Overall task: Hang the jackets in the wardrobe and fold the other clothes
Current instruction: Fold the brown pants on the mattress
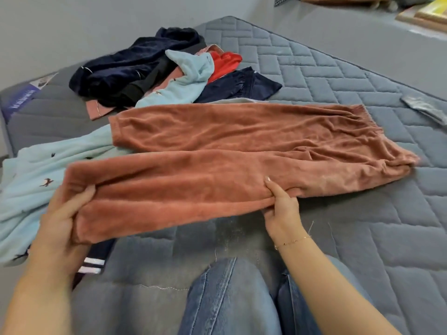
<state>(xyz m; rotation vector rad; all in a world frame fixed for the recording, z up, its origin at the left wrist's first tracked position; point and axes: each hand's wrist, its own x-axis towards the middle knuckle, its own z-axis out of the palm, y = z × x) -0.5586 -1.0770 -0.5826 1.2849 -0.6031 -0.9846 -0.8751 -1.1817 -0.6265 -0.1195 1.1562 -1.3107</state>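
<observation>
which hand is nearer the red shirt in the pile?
Right. The right hand pinches the brown pants' near leg, almost straight below the red shirt; the left hand grips the cuff, farther left.

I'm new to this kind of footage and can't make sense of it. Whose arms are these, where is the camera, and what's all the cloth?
There is no machine here: a person wears a camera on the head, looking down at their own hands. They kneel on a grey quilted mattress. The left hand grips the cuff end of the rust-brown fleece trousers; the right hand pinches the near leg's lower edge. A pale blue garment lies at the left, partly under the trousers. Behind them sits an unsorted pile of clothes.
</observation>
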